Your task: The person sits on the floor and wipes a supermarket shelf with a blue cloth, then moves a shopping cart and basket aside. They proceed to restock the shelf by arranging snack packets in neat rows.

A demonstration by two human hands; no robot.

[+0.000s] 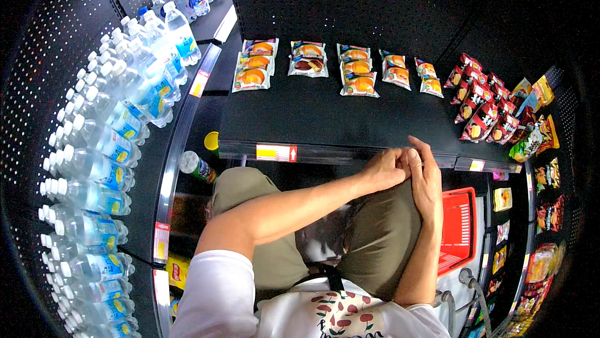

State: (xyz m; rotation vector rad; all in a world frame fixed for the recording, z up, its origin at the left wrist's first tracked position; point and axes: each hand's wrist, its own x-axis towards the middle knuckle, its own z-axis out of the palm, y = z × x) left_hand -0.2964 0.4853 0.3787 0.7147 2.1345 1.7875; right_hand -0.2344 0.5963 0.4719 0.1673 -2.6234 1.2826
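Note:
My left hand and my right hand touch each other above my right knee, close to the front edge of a black shelf. The left fingers are curled in, and no object shows in them. On the right hand, the thumb and a raised finger stand apart; its other fingers are partly hidden. Beyond the hands, short rows of packaged round breads lie on the shelf. To their right is a pile of dark red snack bags.
Many clear plastic bottles with blue labels crowd the left shelves. A red shopping basket stands beside my right leg, near grey metal tubing. A price-tag rail edges the shelf. Canisters sit lower left; more snacks hang right.

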